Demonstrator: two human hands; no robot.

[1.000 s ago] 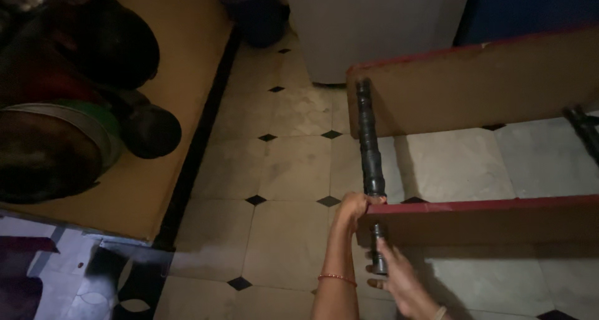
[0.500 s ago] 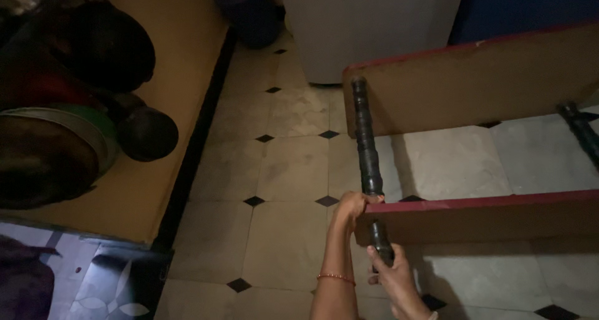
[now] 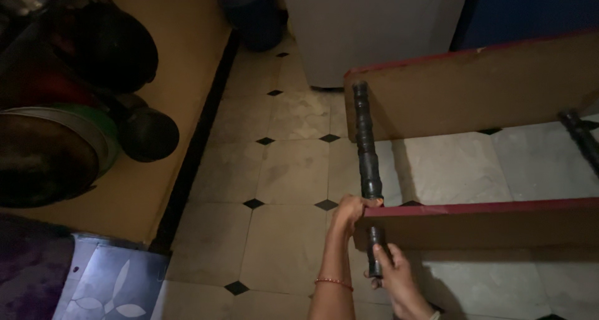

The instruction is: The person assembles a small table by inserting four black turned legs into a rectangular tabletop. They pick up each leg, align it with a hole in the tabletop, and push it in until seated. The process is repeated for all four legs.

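Observation:
A shelf unit lies on its side on the tiled floor, with two brown boards edged in red, the far board [image 3: 486, 86] and the near board [image 3: 493, 223]. A ribbed black post [image 3: 367, 154] runs through both at their left ends. My left hand [image 3: 350, 209], with a thin bangle on the wrist, grips the left end of the near board where the post passes it. My right hand [image 3: 394, 275] is closed around the post's lower end, just below that board. A second black post [image 3: 583, 139] shows at the right edge.
A low wooden platform [image 3: 175, 108] along the left carries dark round pans [image 3: 146, 132] and a metal bowl [image 3: 43, 157]. A white appliance [image 3: 374, 26] and a dark bucket [image 3: 253, 11] stand at the back. A patterned blue sheet [image 3: 109, 282] lies at the lower left.
My right hand has slid slightly along the post's lower end and the view has shifted a little. The boards and my left hand stay in place.

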